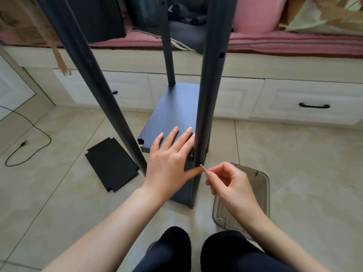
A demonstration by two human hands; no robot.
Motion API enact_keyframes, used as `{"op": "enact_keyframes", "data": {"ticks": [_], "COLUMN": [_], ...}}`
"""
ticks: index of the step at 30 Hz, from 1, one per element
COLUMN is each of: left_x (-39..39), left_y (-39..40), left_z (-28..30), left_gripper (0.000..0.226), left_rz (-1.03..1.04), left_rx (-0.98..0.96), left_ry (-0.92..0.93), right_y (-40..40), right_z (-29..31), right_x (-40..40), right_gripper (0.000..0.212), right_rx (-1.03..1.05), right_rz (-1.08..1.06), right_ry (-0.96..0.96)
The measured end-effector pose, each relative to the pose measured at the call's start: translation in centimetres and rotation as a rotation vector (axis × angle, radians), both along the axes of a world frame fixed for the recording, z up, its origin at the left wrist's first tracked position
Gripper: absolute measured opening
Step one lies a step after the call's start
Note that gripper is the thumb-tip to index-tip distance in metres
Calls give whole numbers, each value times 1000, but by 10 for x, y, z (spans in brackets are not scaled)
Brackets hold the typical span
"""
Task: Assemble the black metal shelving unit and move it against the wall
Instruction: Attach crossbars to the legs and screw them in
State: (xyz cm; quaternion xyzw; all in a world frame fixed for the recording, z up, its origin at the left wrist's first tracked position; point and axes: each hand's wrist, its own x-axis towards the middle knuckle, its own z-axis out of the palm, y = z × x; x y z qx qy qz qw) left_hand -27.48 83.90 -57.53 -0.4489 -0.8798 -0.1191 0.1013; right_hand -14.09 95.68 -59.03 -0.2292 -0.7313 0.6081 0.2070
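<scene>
The partly built black shelving unit stands on the tiled floor, with a dark shelf board [172, 112] between three visible upright posts. My left hand [170, 156] lies flat on the board's near corner, thumb against the near right post [208, 83]. My right hand [229, 183] pinches a thin silver hex key [204, 169] whose tip sits in a hole low on that post. The near left post [94, 79] slants past on the left. A far post [169, 48] rises at the board's back corner.
A spare black shelf panel [112, 163] lies flat on the floor to the left. A translucent grey plastic tray [255, 195] sits at right. A black cable [29, 140] loops at far left. White drawers [306, 101] and a cluttered pink-cushioned bench stand behind. My dark-clad knees are at the bottom.
</scene>
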Motion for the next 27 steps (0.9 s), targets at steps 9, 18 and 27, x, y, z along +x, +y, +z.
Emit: {"op": "enact_keyframes", "data": {"ticks": [9,18,27], "left_x": [2,12,30], "left_y": [0,-20,-33], "left_z": [-1,3,-12], "left_gripper": [79,40,6], "left_rz": [-7,-103,333], "left_rx": [35,469,890], "left_ry": [-15,-217,-1067], "right_y": [-2,-5,-2], "right_z": [12,13,10], "right_x": [-3,-5,-3], "right_gripper": [16,28,22], "right_rx": [11,91,45], "right_rz": [-27,6,1], "right_ry": [36,62,57]}}
